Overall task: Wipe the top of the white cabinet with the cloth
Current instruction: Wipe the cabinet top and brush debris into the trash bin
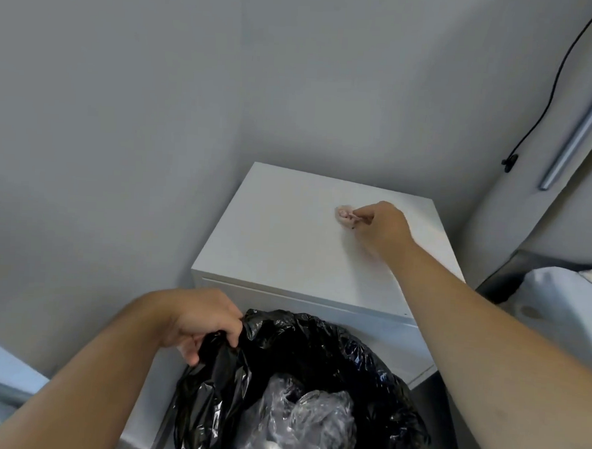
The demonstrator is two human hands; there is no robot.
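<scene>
The white cabinet point(280, 237) stands in a corner between grey walls, its flat top facing me. My right hand point(382, 229) rests on the right part of the top, fingers pinched on a small crumpled pale pink cloth point(343, 216) that touches the surface. My left hand point(204, 319) is lower, in front of the cabinet, gripping the rim of a black rubbish bag point(314, 362) and holding it open.
Crumpled clear plastic point(308, 420) lies inside the black bag, which blocks the cabinet's front. A black cable point(548, 96) and a grey metal strip point(581, 126) run down the right wall. Pale bedding point(564, 307) lies at the right.
</scene>
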